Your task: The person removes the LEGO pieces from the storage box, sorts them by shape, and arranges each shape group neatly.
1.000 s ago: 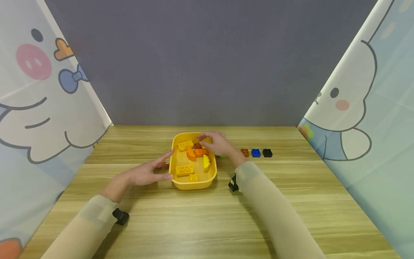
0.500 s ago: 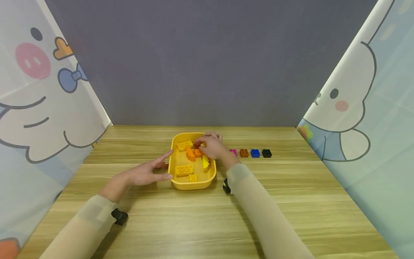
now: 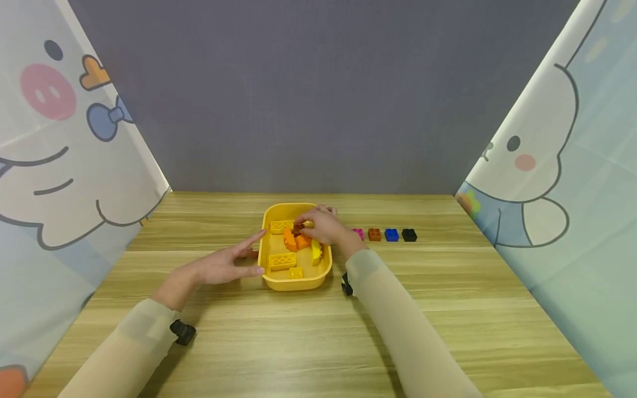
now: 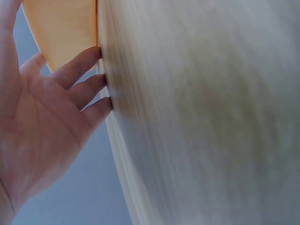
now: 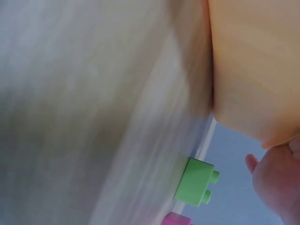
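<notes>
A dark brown brick (image 3: 297, 227) is inside the yellow tray (image 3: 297, 284), in its far part, directly at the fingertips of the right hand (image 3: 322, 226). The fingers of this hand are bent down over the brick, but I cannot tell whether they pinch it or only touch it; a small golden patch shows between them, and what it is remains unclear. Just beside the brick, in the tray, are two orange pieces (image 3: 290, 240), close to each other, and a far yellow brick (image 3: 281, 226). A curved yellow piece (image 3: 316, 252) is near the right wall, while a long yellow brick (image 3: 282, 261) and a small yellow brick (image 3: 296, 272) lie in the near part. The left hand (image 3: 219, 268) is spread at the left side of the tray, its thumb and fingers apart, with tips at the rim. To the right of the tray, on the wood-grain table (image 3: 278, 342), there is a row with a pink brick (image 3: 359, 234), a brown brick (image 3: 375, 234), a blue brick (image 3: 391, 235) and a black brick (image 3: 410, 235); the right wrist view shows also a green brick (image 5: 194, 182) near the pink one. Behind the table stands a grey panel (image 3: 313, 99).
</notes>
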Motion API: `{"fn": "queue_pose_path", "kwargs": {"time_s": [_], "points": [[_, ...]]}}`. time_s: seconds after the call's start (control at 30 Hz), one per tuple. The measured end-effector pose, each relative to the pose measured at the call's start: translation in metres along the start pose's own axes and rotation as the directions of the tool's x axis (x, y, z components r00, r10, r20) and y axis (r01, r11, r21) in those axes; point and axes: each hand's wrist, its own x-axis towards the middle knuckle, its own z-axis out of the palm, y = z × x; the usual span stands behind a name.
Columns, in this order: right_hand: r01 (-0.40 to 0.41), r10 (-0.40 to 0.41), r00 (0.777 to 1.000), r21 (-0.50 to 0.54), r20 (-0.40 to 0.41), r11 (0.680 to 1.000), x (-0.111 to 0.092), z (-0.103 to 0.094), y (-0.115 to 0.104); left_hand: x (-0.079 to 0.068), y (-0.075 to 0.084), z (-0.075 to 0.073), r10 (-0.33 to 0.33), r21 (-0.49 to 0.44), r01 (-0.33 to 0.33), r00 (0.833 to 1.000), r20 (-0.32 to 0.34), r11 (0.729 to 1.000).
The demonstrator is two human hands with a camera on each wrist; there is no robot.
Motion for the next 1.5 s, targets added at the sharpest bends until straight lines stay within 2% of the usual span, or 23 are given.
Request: {"fn": "queue_pose_path", "kwargs": {"time_s": [0.47, 0.63, 1.17, 1.37, 1.5], "points": [[-0.008, 0.024, 0.996, -0.179, 0.086, 0.984, 0.002, -0.001, -0.002, 0.0, -0.003, 0.001, 0.009, 0.006, -0.009, 1.0, -0.01, 1.0], [0.004, 0.013, 0.996, -0.192, 0.086, 0.981, 0.003, 0.0, -0.001, -0.001, -0.003, 0.001, 0.011, 0.003, -0.011, 1.0, -0.011, 1.0], [0.004, -0.004, 1.0, 0.041, -0.001, 0.999, 0.003, 0.001, 0.0, 0.0, -0.003, 0.0, 0.002, -0.011, -0.002, 1.0, -0.009, 1.0], [0.07, -0.063, 0.996, 0.096, -0.069, 0.993, 0.001, -0.003, 0.0, 0.0, 0.0, -0.001, 0.006, -0.007, -0.006, 1.0, -0.006, 1.0], [0.085, -0.074, 0.991, 0.105, -0.11, 0.991, -0.001, -0.008, -0.001, 0.0, -0.001, -0.001, 0.009, 0.001, -0.009, 1.0, -0.007, 1.0]]}}
